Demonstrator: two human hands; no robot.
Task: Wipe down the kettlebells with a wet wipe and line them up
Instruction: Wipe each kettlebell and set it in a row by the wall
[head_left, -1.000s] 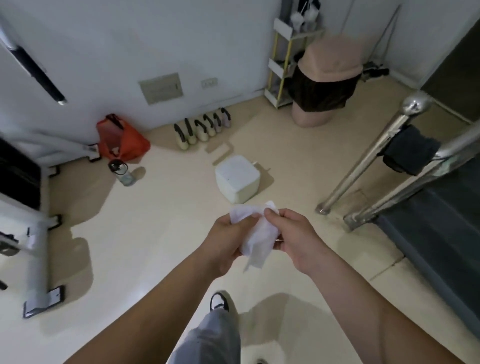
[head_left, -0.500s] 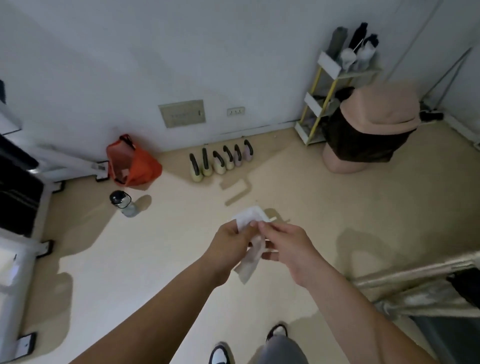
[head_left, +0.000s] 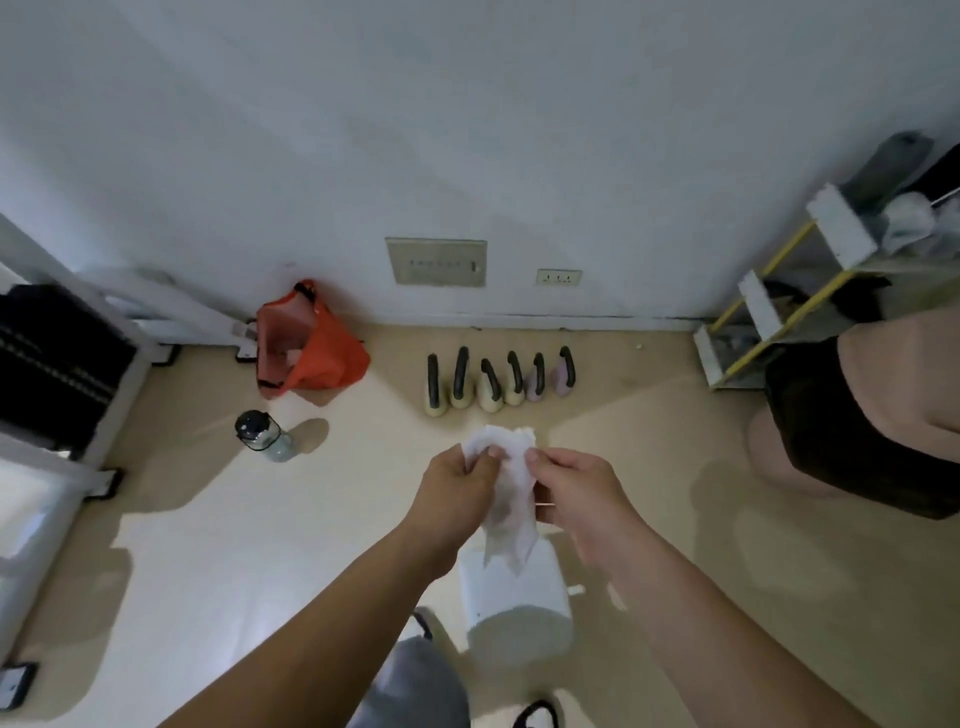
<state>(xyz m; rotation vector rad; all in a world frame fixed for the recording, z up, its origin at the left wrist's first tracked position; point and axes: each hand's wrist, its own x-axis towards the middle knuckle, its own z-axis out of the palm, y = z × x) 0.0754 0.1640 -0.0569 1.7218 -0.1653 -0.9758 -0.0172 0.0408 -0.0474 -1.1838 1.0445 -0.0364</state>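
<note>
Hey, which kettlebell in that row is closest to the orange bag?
The leftmost kettlebell, cream with a dark handle, at the row's end toward the orange bag. The other five kettlebells stand farther right.

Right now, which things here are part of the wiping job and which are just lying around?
For the job: wipe, held in left hand and right hand; kettlebells by the wall.
Lying about: orange bag, bottle, shelf, white box.
</note>
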